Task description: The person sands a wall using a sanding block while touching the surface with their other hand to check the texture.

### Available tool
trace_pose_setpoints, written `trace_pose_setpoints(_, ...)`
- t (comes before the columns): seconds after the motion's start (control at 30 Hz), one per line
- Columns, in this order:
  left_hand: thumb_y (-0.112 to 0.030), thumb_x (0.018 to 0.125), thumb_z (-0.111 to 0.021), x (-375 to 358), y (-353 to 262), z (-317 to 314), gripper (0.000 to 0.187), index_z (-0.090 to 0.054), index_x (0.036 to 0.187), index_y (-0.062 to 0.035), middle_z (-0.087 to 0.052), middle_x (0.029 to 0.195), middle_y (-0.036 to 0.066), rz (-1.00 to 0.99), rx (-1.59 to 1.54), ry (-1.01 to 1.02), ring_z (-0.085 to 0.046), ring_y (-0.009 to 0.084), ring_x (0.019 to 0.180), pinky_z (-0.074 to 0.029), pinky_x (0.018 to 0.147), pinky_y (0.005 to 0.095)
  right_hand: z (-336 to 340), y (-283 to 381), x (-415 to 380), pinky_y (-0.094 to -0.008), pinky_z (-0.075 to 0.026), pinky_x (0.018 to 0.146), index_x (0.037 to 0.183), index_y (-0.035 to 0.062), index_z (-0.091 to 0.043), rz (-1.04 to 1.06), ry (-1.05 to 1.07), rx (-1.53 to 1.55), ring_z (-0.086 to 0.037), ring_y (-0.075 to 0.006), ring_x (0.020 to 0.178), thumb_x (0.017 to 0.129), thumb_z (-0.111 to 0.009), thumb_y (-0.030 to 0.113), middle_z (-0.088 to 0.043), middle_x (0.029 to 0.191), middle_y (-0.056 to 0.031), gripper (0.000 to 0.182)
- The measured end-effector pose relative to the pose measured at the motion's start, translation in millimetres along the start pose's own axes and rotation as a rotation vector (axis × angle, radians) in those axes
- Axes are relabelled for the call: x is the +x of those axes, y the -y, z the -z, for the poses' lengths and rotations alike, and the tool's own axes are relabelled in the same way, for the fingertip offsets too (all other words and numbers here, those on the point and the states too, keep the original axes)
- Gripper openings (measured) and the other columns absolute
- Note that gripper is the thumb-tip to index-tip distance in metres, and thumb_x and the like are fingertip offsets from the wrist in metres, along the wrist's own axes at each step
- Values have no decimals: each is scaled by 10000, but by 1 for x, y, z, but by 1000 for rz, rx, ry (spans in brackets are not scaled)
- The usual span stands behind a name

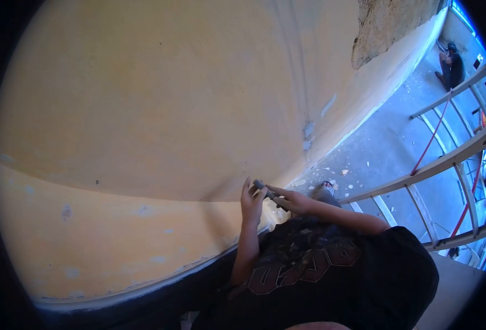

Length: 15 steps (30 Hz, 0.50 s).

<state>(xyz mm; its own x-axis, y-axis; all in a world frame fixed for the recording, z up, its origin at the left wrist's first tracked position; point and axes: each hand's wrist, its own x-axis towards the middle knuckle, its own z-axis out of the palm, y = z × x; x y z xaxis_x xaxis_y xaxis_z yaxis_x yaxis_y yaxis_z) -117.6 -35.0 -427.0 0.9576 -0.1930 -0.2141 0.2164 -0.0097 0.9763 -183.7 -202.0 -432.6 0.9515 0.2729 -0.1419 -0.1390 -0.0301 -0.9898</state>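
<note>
In the head view, my right hand point(291, 201) is closed around a short dark grey tool point(272, 193) with a rounded, cylinder-like end. Its exact kind is too small to make out. My left hand point(251, 201) is at the tool's far end, with the thumb and fingers closed about that end. Both hands are in front of my chest, beside the yellow painted wall point(199, 110). Part of the tool is hidden behind the right fingers.
An aluminium ladder point(396, 182) with a red cord point(433, 135) stands to the right. Paint flakes point(344, 172) litter the grey floor point(375, 144). Another person point(450, 67) crouches far off at the upper right. Bare plaster point(383, 30) shows where the wall coating is gone.
</note>
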Motion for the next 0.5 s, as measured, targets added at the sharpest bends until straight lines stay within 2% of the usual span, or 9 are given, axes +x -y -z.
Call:
trace_pose_setpoints(0.07, -16, 823, -636, 4, -8, -11, 674, -266, 1384, 43, -571, 1134, 188, -9, -20, 56, -572, 220, 1043, -495, 881, 316, 14, 9, -5, -297, -480, 651, 1454, 145, -267, -42, 28, -6, -540, -116, 659, 957, -491, 258, -590, 874, -68, 557)
trace_pose_setpoints(0.2, 0, 836, -614, 15, -18, -31, 663, -253, 1391, 37, -559, 1166, 202, -14, -15, 133, -565, 229, 1069, -489, 909, 326, 39, 17, -11, -285, -487, 630, 1444, 126, -285, 40, 16, -7, -551, -128, 666, 925, -545, 189, -596, 906, -77, 584)
trace_pose_setpoints(0.33, -8, 848, -608, 25, -36, -55, 662, -241, 1398, 32, -541, 1195, 217, -37, 73, 172, -544, 240, 1108, -478, 931, 335, 69, 33, -11, -282, -491, 659, 1437, 127, -308, -45, 21, 103, -564, -131, 680, 916, -554, 182, -599, 924, -80, 578)
trace_pose_setpoints(0.4, -25, 853, -615, 28, -52, -70, 670, -234, 1401, 32, -530, 1214, 230, -58, 144, 188, -527, 249, 1140, -463, 947, 339, 85, 30, -8, -305, -483, 733, 1417, 118, -340, 16, 13, -15, -577, -163, 765, 906, -566, 184, -605, 1000, -118, 562)
trace_pose_setpoints(0.43, -42, 861, -612, 29, -60, -77, 666, -232, 1403, 31, -516, 1239, 229, -113, 178, 183, -521, 254, 1152, -453, 955, 340, 91, 17, -5, -315, -476, 767, 1401, 114, -365, 100, -67, -75, -580, -181, 810, 900, -576, 188, -601, 1043, -139, 548)
trace_pose_setpoints(0.5, -75, 888, -587, 22, -83, -87, 637, -233, 1407, 27, -481, 1305, 212, -184, 436, 157, -508, 267, 1178, -420, 980, 344, 102, -6, 0, -337, -463, 835, 1369, 105, -416, 194, -237, -135, -586, -217, 900, 888, -597, 197, -594, 1129, -182, 522)
